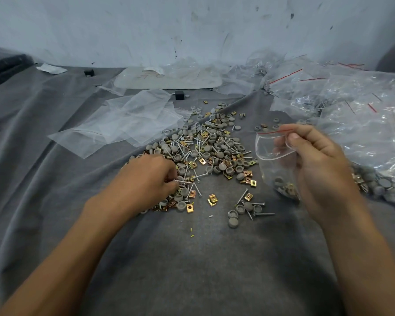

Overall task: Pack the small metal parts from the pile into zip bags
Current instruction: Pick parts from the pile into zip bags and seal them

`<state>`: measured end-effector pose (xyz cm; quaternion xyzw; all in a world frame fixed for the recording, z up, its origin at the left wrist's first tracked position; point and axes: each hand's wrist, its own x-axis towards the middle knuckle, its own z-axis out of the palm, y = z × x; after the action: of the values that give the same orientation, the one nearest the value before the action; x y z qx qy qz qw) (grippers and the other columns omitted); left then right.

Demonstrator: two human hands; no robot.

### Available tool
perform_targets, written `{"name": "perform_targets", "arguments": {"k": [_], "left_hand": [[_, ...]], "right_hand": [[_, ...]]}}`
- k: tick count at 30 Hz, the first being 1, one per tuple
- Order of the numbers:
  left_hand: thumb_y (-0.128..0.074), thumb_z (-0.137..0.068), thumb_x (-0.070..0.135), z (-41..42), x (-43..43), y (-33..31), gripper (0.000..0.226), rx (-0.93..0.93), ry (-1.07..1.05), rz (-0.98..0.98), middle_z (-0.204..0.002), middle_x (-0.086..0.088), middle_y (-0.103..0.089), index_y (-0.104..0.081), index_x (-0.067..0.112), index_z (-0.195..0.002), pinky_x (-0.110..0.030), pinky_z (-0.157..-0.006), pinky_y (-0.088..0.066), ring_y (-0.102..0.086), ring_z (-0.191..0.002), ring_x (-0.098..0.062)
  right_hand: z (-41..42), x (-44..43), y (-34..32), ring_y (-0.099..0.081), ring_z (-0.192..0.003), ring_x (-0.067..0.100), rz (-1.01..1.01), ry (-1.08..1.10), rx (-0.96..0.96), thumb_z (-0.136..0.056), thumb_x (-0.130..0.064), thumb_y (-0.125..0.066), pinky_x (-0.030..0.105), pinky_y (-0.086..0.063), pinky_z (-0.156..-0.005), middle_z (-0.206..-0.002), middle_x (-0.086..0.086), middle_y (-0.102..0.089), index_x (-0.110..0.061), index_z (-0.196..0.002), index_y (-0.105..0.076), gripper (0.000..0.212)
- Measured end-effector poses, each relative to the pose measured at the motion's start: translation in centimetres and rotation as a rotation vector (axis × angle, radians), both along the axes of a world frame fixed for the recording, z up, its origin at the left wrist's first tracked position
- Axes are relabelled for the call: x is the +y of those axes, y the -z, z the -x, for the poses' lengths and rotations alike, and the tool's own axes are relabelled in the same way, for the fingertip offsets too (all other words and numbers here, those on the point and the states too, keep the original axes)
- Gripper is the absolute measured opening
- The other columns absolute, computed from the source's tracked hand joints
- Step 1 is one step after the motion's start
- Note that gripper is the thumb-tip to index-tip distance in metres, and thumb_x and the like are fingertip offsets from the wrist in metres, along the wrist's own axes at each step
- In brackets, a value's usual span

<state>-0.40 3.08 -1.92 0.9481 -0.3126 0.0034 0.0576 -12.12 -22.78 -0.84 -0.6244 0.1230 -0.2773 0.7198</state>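
The pile of screws, caps and clips sprawls on the worktop. At its near edge the left hand pinches a screw. To the pile's right, the right hand grips a part-filled zip bag by the mouth. The screw may slip free, or snag that limp mouth.

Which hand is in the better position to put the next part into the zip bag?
The left hand: it pinches a screw at the pile. The right hand is occupied, holding the zip bag by its mouth.
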Motion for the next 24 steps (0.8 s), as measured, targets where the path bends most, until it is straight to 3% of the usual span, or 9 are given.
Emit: {"name": "perform_targets", "arguments": {"k": [5, 8, 13, 18, 21, 24], "left_hand": [[-0.068, -0.092, 0.043, -0.6, 0.4, 0.0, 0.015, 0.03, -0.009, 0.066, -0.083, 0.013, -0.068, -0.07, 0.029, -0.088, -0.025, -0.062, -0.042, -0.057, -0.074, -0.001], [-0.067, -0.093, 0.042, -0.8, 0.8, -0.3, 0.016, 0.069, -0.007, 0.142, -0.076, 0.016, -0.067, -0.065, 0.034, -0.08, -0.018, -0.06, -0.041, -0.057, -0.071, 0.004], [-0.065, -0.094, 0.04, -0.9, 0.9, -0.7, 0.016, 0.06, 0.0, 0.211, -0.073, 0.017, -0.062, -0.063, 0.034, -0.079, -0.025, -0.061, -0.038, -0.054, -0.07, 0.003], [-0.068, -0.092, 0.04, 0.2, 0.3, -1.8, 0.014, 0.197, 0.122, 0.492, -0.07, 0.019, -0.063, -0.068, 0.031, -0.081, -0.025, -0.059, -0.04, -0.055, -0.061, 0.001], [-0.071, -0.092, 0.038, 0.9, -0.1, -2.8, 0.011, 0.358, 0.231, 0.683, -0.067, 0.011, -0.061, -0.071, 0.028, -0.087, -0.018, -0.057, -0.04, -0.05, -0.057, 0.0], [-0.07, -0.093, 0.038, 1.8, -0.8, -3.1, 0.013, 0.504, 0.347, 0.723, -0.07, -0.012, -0.056, -0.072, 0.025, -0.091, -0.029, -0.054, -0.038, -0.046, -0.059, -0.014]], "right_hand": [[0.0, 0.5, 0.0, -0.066, -0.085, 0.009, 0.01, -0.007, 0.011, -0.103, -0.007, -0.052, 0.035, -0.052, -0.089, -0.082, -0.003, -0.072, -0.027, -0.09, -0.077, 0.034], [0.0, 0.6, -0.1, -0.066, -0.085, 0.008, 0.011, -0.012, 0.009, -0.103, -0.007, -0.052, 0.034, -0.053, -0.09, -0.083, -0.003, -0.072, -0.025, -0.091, -0.076, 0.032], [0.1, 1.0, 0.1, -0.063, -0.083, 0.012, 0.08, -0.051, 0.031, -0.104, -0.008, -0.051, 0.03, -0.05, -0.079, -0.084, -0.004, -0.071, -0.022, -0.098, -0.074, 0.027], [0.0, 2.5, 0.3, -0.066, -0.084, 0.004, 0.304, -0.143, 0.037, -0.103, -0.001, -0.052, 0.014, -0.051, -0.077, -0.084, -0.001, -0.074, -0.023, -0.096, -0.074, 0.032], [-0.1, 3.0, 0.9, -0.068, -0.089, 0.02, 0.462, -0.166, 0.053, -0.103, -0.004, -0.052, 0.029, -0.053, -0.079, -0.093, 0.003, -0.074, -0.025, -0.101, -0.074, 0.03], [-0.2, 3.1, 1.2, -0.067, -0.091, 0.021, 0.54, -0.177, 0.078, -0.104, -0.009, -0.054, 0.038, -0.052, -0.08, -0.094, -0.007, -0.074, -0.029, -0.102, -0.074, 0.028]]}}
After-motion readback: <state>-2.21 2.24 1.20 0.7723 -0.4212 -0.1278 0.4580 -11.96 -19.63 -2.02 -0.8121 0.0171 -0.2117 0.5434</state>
